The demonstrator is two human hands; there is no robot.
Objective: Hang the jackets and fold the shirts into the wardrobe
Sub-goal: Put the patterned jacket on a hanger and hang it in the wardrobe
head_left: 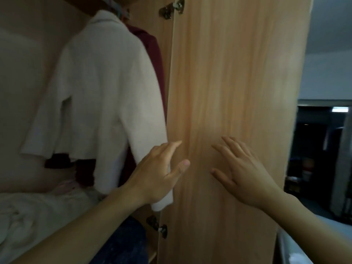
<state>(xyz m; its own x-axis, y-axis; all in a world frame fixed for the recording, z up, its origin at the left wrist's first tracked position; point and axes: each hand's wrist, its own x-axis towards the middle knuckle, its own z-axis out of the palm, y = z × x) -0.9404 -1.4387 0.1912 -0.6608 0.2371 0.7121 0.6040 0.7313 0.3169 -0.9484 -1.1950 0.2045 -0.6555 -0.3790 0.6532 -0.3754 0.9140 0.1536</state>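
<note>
A white jacket hangs on a hanger inside the open wardrobe, with a dark red garment hanging behind it. The light wooden wardrobe door stands open at the centre right. My left hand is in front of the jacket's sleeve at the door's hinge edge, fingers spread and holding nothing. My right hand lies flat against the door's inner face with straight, spread fingers.
Pale crumpled clothes lie on the wardrobe's lower level at the left, and a dark blue garment lies below my left forearm. Metal hinges sit at the door's top and bottom. A dark room opening lies right of the door.
</note>
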